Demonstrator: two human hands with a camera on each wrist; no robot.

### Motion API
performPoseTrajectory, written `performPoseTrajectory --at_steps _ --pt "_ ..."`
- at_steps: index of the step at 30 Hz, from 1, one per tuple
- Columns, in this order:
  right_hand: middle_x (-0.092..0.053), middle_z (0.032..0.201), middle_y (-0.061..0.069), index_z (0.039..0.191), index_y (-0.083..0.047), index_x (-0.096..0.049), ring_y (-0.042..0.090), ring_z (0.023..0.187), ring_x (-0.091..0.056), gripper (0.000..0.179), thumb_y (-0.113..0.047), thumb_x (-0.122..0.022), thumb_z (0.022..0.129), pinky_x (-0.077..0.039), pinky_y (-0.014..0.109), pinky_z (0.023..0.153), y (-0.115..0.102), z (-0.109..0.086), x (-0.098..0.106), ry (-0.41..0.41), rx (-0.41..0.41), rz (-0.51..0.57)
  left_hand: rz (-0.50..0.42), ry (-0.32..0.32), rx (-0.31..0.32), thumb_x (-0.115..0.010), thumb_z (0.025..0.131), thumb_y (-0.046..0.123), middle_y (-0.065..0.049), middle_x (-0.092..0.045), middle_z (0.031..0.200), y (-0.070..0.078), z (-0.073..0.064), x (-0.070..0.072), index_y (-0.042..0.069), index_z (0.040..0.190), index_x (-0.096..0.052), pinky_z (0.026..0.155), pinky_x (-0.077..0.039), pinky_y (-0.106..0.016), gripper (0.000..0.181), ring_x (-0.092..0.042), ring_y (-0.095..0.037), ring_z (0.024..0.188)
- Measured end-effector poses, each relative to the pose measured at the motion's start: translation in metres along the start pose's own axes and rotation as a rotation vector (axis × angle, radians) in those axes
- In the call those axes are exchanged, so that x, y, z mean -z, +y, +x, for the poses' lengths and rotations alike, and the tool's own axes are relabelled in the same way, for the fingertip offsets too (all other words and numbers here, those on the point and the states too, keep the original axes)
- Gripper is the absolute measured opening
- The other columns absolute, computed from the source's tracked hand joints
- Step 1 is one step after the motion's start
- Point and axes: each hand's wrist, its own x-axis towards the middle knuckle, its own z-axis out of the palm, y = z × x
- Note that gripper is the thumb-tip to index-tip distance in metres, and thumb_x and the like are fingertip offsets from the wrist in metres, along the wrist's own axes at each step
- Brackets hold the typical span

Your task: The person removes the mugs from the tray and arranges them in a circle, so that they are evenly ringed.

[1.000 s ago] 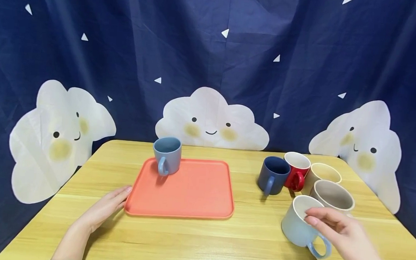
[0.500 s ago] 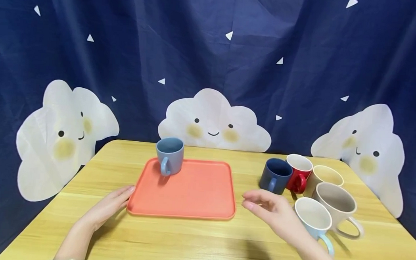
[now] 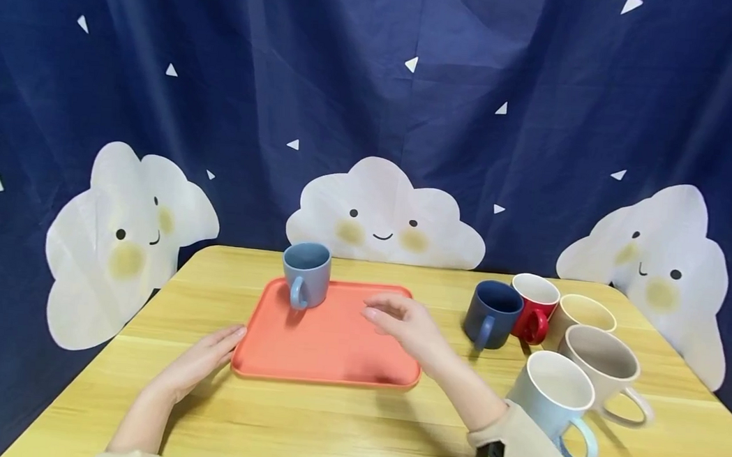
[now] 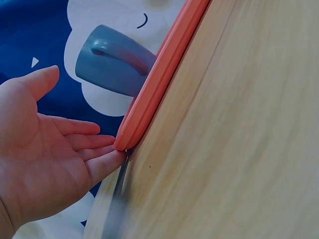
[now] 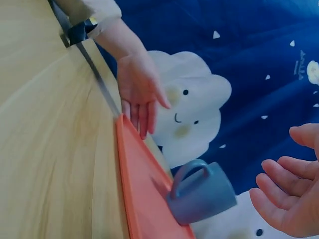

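Note:
A grey-blue mug (image 3: 308,275) stands upright at the back left of the coral tray (image 3: 346,353), its handle toward me. My left hand (image 3: 203,362) touches the tray's left edge with straight fingertips, as the left wrist view also shows with the tray's corner (image 4: 130,134). Above the right half of the tray hovers my right hand (image 3: 407,327), fingers loosely bent and holding nothing. In the right wrist view the mug (image 5: 204,194) is a short way from that right hand (image 5: 291,184).
At the table's right stand a navy mug (image 3: 493,317), a red mug (image 3: 532,308), a cream mug (image 3: 584,312), a taupe mug (image 3: 603,362) and a light blue mug (image 3: 551,393). A dark blue cloud-print curtain (image 3: 375,82) hangs behind the table (image 3: 303,427).
My right hand has let go of the light blue mug, left beside the taupe one, and moved left over the tray. The left hand stays at the tray's edge.

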Motion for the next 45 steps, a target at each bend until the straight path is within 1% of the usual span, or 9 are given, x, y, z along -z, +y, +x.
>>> performPoseTrajectory --at_steps 5,8,11,19,28,33,40,42,45 --pt "-0.062 0.116 0.014 0.121 0.001 -0.058 0.027 0.107 -0.058 0.037 -0.02 -0.062 0.09 -0.052 0.042 0.087 0.007 0.027 -0.021 0.002 -0.025 0.035 0.0 0.003 0.007 -0.036 0.101 0.036 -0.033 -0.014 0.146 0.002 -0.001 0.0 -0.018 0.139 -0.012 0.11 -0.021 -0.046 0.071 -0.02 -0.04 0.134" --pt "-0.059 0.121 0.014 0.124 0.0 -0.055 0.025 0.108 -0.057 0.041 -0.022 -0.062 0.09 -0.053 0.038 0.085 0.013 0.041 -0.033 0.01 -0.07 0.032 0.007 0.006 0.014 -0.037 0.1 0.038 -0.033 -0.015 0.146 0.002 -0.002 0.0 -0.018 0.139 -0.013 0.11 -0.022 -0.047 0.072 -0.021 -0.04 0.134" --pt "-0.056 0.125 0.015 0.127 0.001 -0.052 0.025 0.109 -0.056 0.046 -0.025 -0.062 0.09 -0.053 0.04 0.086 0.017 0.055 -0.045 0.01 -0.115 0.045 0.016 0.01 0.016 -0.037 0.1 0.038 -0.033 -0.015 0.146 0.001 -0.001 0.0 -0.017 0.14 -0.014 0.11 -0.022 -0.047 0.072 -0.021 -0.04 0.134" --pt "-0.06 0.117 0.018 0.123 0.004 -0.054 0.032 0.103 -0.059 0.042 -0.02 -0.062 0.09 -0.051 0.045 0.087 0.028 0.083 -0.078 0.043 -0.161 0.088 -0.002 0.012 -0.002 -0.037 0.1 0.037 -0.033 -0.015 0.146 0.001 0.002 -0.001 -0.017 0.139 -0.014 0.111 -0.021 -0.046 0.071 -0.02 -0.04 0.134" --pt "-0.061 0.112 0.014 0.12 0.003 -0.058 0.03 0.099 -0.059 0.037 -0.017 -0.063 0.089 -0.052 0.042 0.086 0.031 0.095 -0.101 0.063 -0.191 0.126 -0.007 0.018 0.005 -0.037 0.101 0.035 -0.033 -0.016 0.146 0.003 0.001 -0.002 -0.018 0.139 -0.015 0.111 -0.021 -0.046 0.069 -0.02 -0.04 0.134" --pt "-0.061 0.111 0.013 0.12 0.004 -0.056 0.034 0.102 -0.058 0.037 -0.015 -0.063 0.089 -0.051 0.042 0.089 0.034 0.098 -0.107 0.068 -0.221 0.227 -0.006 0.013 0.017 -0.037 0.101 0.035 -0.032 -0.015 0.146 0.003 0.0 -0.001 -0.017 0.14 -0.014 0.111 -0.02 -0.047 0.069 -0.02 -0.04 0.134" --pt "-0.06 0.115 0.017 0.124 0.008 -0.052 0.028 0.106 -0.057 0.039 -0.01 -0.059 0.09 -0.047 0.046 0.094 0.044 0.101 -0.112 -0.007 -0.177 0.278 0.0 0.018 0.032 -0.037 0.1 0.037 -0.032 -0.014 0.147 0.004 -0.001 -0.001 -0.016 0.14 -0.012 0.112 -0.017 -0.048 0.071 -0.021 -0.04 0.134" --pt "-0.059 0.116 0.02 0.123 0.01 -0.052 0.032 0.108 -0.056 0.038 -0.009 -0.058 0.091 -0.046 0.047 0.094 0.046 0.103 -0.113 -0.019 -0.161 0.291 -0.001 0.018 0.033 -0.037 0.1 0.037 -0.032 -0.014 0.147 0.004 -0.001 -0.001 -0.016 0.14 -0.012 0.112 -0.017 -0.048 0.071 -0.022 -0.04 0.134" --pt "-0.059 0.112 0.024 0.117 0.012 -0.054 0.036 0.106 -0.056 0.032 -0.007 -0.056 0.092 -0.049 0.045 0.091 0.048 0.104 -0.113 0.013 -0.143 0.284 -0.001 0.014 0.031 -0.037 0.101 0.036 -0.032 -0.014 0.147 0.004 -0.001 0.0 -0.016 0.14 -0.012 0.112 -0.017 -0.048 0.071 -0.022 -0.04 0.133"
